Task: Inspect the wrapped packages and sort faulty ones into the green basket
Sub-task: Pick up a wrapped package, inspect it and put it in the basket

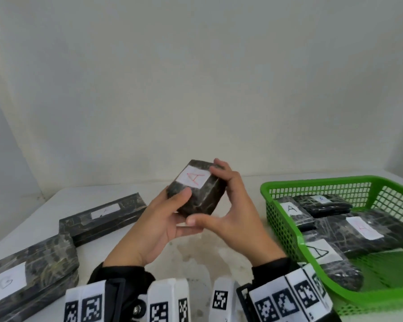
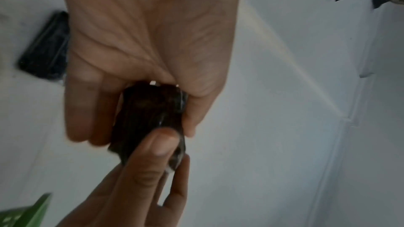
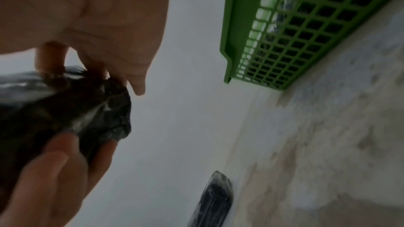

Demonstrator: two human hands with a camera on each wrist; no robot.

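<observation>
I hold a small dark wrapped package point(image 1: 197, 194) above the table's middle; its white label bears a red "A". My left hand point(image 1: 165, 217) grips it from the left, thumb on top and fingers underneath. My right hand point(image 1: 233, 205) grips it from the right, fingers curled over the far edge, thumb at the near bottom corner. In the left wrist view the package point(image 2: 150, 113) sits between my palm and the other hand's thumb. The right wrist view shows its crinkled wrapped end point(image 3: 104, 110). The green basket point(image 1: 279, 219) stands at the right with several labelled packages in it.
Two long dark wrapped packages lie on the white table at the left: one labelled "G" point(image 1: 30, 273) near the front edge, another point(image 1: 102, 214) behind it. The basket's mesh wall point(image 3: 284, 32) is close to my right hand. A white wall rises behind the table.
</observation>
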